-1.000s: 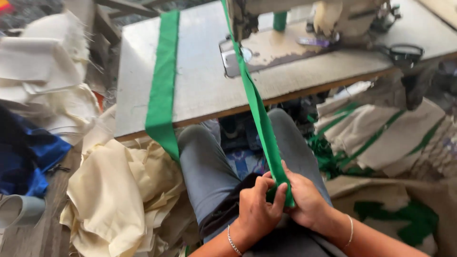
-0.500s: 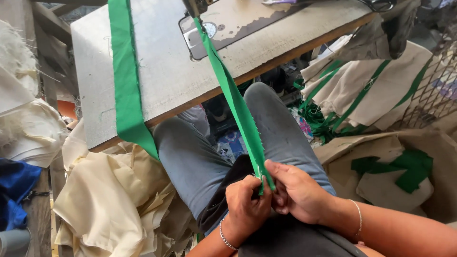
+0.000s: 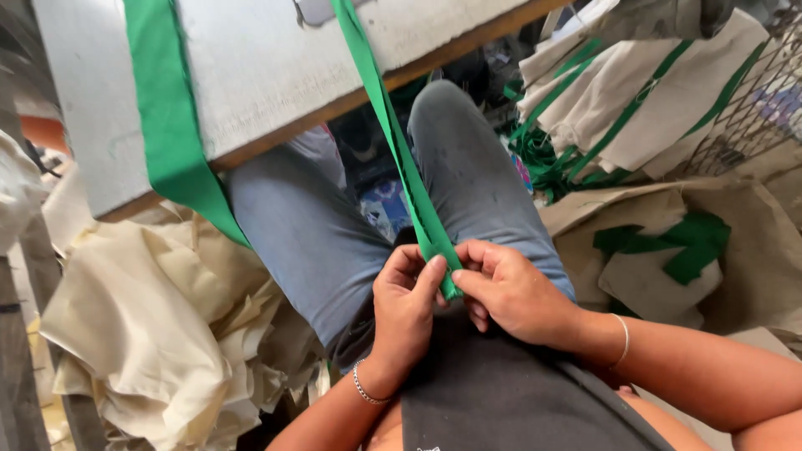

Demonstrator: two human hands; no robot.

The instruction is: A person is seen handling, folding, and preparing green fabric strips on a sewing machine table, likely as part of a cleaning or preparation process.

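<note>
A narrow green fabric strip (image 3: 393,134) runs taut from the grey sewing table (image 3: 267,75) down to my lap. My left hand (image 3: 405,305) and my right hand (image 3: 510,292) both pinch its lower end, fingertips meeting at the folded edge above my grey trousers. A wider green band (image 3: 171,134) lies across the table's left side and hangs over its front edge.
A heap of cream cloth (image 3: 159,334) is piled on the floor to my left. To my right lie cream bags with green straps (image 3: 643,100) and brown sacks (image 3: 735,250). A wire mesh basket (image 3: 760,92) stands at far right.
My view has tipped lower and closer, so the sewing machine has left the frame. Both hands stay on the strip's end and have shifted their pinch slightly.
</note>
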